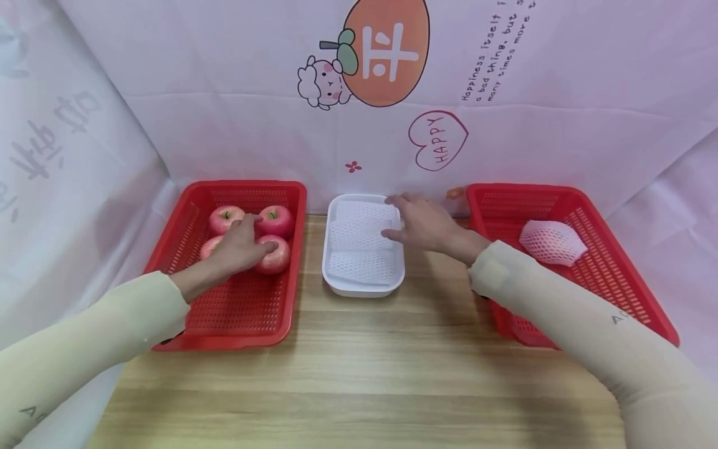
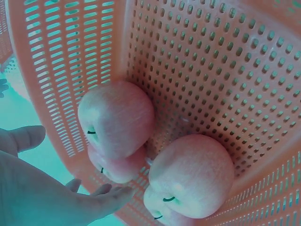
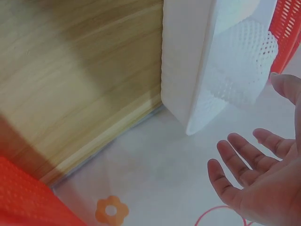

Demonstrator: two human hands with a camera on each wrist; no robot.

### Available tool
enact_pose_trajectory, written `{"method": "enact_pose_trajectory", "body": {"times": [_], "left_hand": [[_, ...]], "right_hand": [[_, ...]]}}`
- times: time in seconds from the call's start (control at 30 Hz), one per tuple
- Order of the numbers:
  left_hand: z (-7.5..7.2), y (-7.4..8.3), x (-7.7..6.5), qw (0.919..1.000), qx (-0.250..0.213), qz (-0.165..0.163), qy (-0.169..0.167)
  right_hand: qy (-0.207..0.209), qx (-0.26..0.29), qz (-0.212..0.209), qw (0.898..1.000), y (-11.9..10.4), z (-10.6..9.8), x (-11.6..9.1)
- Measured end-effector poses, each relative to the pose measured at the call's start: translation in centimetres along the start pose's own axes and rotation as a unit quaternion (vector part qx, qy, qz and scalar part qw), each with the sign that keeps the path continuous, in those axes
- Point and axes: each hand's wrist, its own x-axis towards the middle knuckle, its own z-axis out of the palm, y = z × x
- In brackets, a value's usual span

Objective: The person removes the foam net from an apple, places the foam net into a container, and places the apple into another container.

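Note:
Over the left red basket [image 1: 241, 321], my left hand [image 1: 238, 246] reaches among several red apples [image 1: 273, 257], thumb and fingers apart. In the left wrist view, that hand [image 2: 51, 193] has its fingers relaxed beside the apples [image 2: 193, 176] and holds nothing; whether a fingertip touches one cannot be told. A white plastic tray [image 1: 363, 291] stands in the middle, with white foam netting [image 1: 359, 218] inside. My right hand [image 1: 425, 223] hovers at the tray's right rim, fingers spread. The right wrist view shows this hand [image 3: 268, 183] empty, near the foam netting [image 3: 242, 56].
At the right stands a second red basket [image 1: 628, 280] holding an item in white-pink foam netting [image 1: 552, 242]. A wooden table [image 1: 359, 374] carries everything. Behind it hangs a printed white cloth [image 1: 241, 125], close to the backs of the baskets and tray.

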Motion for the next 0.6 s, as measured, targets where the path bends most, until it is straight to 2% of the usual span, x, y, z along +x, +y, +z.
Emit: {"method": "enact_pose_trajectory", "body": {"times": [0.3, 0.6], "left_hand": [[-0.1, 0.7, -0.4, 0.9997, -0.004, 0.024, 0.002], [-0.3, 2.1, -1.1, 0.9976, -0.044, 0.052, 0.009]], "right_hand": [[0.02, 0.006, 0.006, 1.0, 2.1, -2.1, -1.3], [0.038, 0.001, 0.021, 0.999, 4.9, -4.0, -2.8]]}}
